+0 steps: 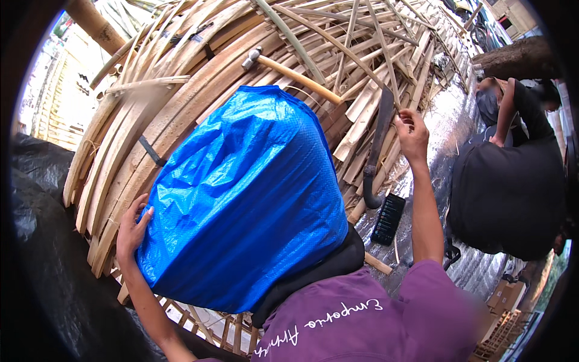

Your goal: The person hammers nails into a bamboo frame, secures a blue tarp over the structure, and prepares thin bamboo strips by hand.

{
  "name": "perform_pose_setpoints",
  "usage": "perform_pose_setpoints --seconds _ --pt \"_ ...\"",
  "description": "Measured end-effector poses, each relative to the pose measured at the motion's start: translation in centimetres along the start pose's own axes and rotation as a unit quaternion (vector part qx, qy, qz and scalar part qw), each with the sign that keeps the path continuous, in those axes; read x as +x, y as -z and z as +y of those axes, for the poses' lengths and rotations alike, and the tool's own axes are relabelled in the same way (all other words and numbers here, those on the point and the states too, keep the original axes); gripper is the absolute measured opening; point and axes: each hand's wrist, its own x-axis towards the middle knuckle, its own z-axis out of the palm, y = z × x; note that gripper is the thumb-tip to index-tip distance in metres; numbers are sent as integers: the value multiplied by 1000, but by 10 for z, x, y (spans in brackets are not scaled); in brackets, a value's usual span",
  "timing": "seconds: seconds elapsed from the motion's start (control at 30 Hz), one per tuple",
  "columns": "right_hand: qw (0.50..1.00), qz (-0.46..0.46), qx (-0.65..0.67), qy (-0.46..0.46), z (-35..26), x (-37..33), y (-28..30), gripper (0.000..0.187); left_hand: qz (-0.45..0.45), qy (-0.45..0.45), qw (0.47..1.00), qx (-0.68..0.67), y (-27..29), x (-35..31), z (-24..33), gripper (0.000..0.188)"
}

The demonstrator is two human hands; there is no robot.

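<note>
A blue woven plastic sheet [253, 187] lies draped across my lap. At its left edge rests my left hand [131, 230], fingers apart against the plastic and gripping nothing visible. My right hand [414, 137] is raised at the right, its fingers curled together near the end of a thin bamboo strip [338, 51]; what they pinch is too small to tell. Just left of that hand lies a dark machete-like tool [380, 133] with a hooked lower end. A hammer [295, 75] with a wooden handle rests on the split bamboo beyond the sheet.
Long split bamboo slats [175, 114] are piled ahead and to the left. A phone [389, 219] with its screen lit lies on silvery sheeting [446, 127] below my right hand. Another person [506, 187] in black sits at the right. Black plastic [48, 241] hangs at the left.
</note>
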Motion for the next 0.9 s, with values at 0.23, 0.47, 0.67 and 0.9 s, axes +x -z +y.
perform_pose_setpoints --seconds 0.23,0.47,0.67,0.9 --pt "950 -7 -178 -257 135 -157 137 19 -29 37 999 19 -13 -1 29 45" --pt "885 22 -284 -368 225 -284 174 20 -13 11 999 31 -12 -5 3 45" --pt "904 70 -100 -409 248 -292 167 25 -7 18 999 39 -11 -10 20 46" --pt "939 -62 -208 -268 230 -270 137 29 -12 20 1000 11 -11 -10 11 46"
